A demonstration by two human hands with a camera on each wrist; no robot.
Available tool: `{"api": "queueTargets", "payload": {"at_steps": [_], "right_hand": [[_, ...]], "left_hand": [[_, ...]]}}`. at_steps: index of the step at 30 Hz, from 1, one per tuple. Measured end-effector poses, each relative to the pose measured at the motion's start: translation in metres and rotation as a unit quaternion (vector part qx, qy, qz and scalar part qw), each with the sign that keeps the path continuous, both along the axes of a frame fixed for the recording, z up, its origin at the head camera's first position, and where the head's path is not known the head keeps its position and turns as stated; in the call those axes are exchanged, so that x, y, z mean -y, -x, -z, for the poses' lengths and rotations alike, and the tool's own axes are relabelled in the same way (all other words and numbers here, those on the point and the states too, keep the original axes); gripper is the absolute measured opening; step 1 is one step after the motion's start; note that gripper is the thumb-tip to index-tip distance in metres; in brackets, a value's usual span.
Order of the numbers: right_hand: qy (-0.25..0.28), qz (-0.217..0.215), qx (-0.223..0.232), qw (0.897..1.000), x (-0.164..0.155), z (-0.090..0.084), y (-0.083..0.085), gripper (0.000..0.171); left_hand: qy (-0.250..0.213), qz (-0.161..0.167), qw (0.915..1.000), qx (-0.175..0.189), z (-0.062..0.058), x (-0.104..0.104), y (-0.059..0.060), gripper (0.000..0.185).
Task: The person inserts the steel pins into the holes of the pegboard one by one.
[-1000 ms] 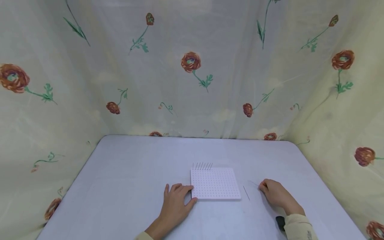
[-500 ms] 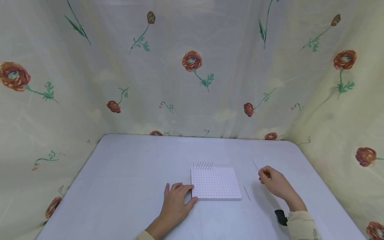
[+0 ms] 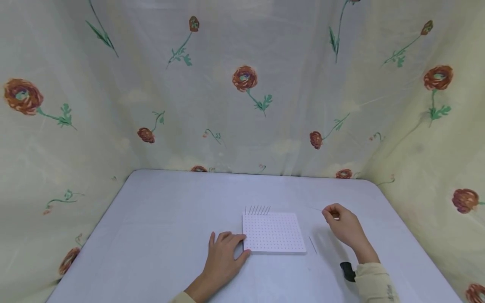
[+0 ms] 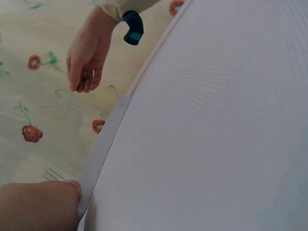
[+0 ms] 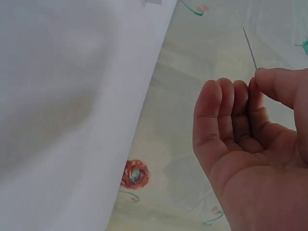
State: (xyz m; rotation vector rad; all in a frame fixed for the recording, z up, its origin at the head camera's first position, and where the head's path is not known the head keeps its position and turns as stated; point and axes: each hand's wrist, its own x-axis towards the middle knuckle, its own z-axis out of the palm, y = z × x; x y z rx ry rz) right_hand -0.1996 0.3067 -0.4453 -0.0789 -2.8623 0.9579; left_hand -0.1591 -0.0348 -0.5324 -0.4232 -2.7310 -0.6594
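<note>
A white pegboard [image 3: 273, 232] with a grid of small holes lies flat on the table [image 3: 170, 219]. Several thin needles [image 3: 257, 209] stand in a row along its far edge. My left hand [image 3: 227, 240] lies flat on the table, fingers straight, thumb and fingertips against the board's left edge [image 4: 103, 154]. My right hand [image 3: 329, 213] hovers right of the board, thumb and forefinger pinching a thin needle [image 3: 315, 208] that points left. In the right wrist view the needle [image 5: 249, 47] sticks up from the pinch while the other fingers [image 5: 226, 110] curl loosely. A second needle [image 3: 312, 244] lies beside the board.
A pale cloth with red flowers [image 3: 244, 78] hangs behind and on both sides of the table. A black wrist strap [image 3: 346, 270] sits at my right cuff. The table's left edge [image 3: 94, 227] and right edge [image 3: 413, 235] meet the cloth.
My right hand has risen off the table with the needle and moved away from me, toward the board's far right corner. The needle now points left. The left hand stayed put.
</note>
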Motion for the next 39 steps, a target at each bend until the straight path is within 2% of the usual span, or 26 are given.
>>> {"api": "queueTargets", "payload": {"at_steps": [5, 10, 14, 20, 25, 33, 39], "right_hand": [[0.031, 0.021, 0.017, 0.999, 0.009, 0.002, 0.004, 0.034], [0.095, 0.033, 0.019, 0.995, 0.016, 0.003, 0.009, 0.037], [0.142, 0.033, 0.002, 0.989, 0.024, 0.005, 0.014, 0.031], [0.165, 0.044, -0.012, 0.985, 0.041, 0.005, 0.023, 0.023], [0.169, 0.032, -0.034, 0.984, 0.057, 0.002, 0.029, 0.02], [0.123, 0.002, -0.059, 0.991, 0.082, 0.002, 0.037, 0.012], [0.112, -0.024, -0.067, 0.991, 0.096, 0.003, 0.042, 0.009]], "left_hand": [[0.0, 0.002, 1.0, -0.004, -0.001, 0.0, 0.0, 0.042], [0.001, -0.001, 1.0, -0.004, -0.002, 0.001, 0.001, 0.042], [0.002, -0.002, 1.0, 0.002, -0.002, 0.001, 0.001, 0.042], [-0.002, -0.001, 1.0, 0.003, -0.001, 0.001, 0.0, 0.042], [-0.005, 0.002, 1.0, -0.002, -0.002, 0.001, 0.001, 0.042], [-0.002, -0.001, 1.0, 0.007, -0.002, 0.0, 0.001, 0.042], [-0.005, 0.001, 1.0, 0.007, -0.002, 0.001, 0.0, 0.042]]}}
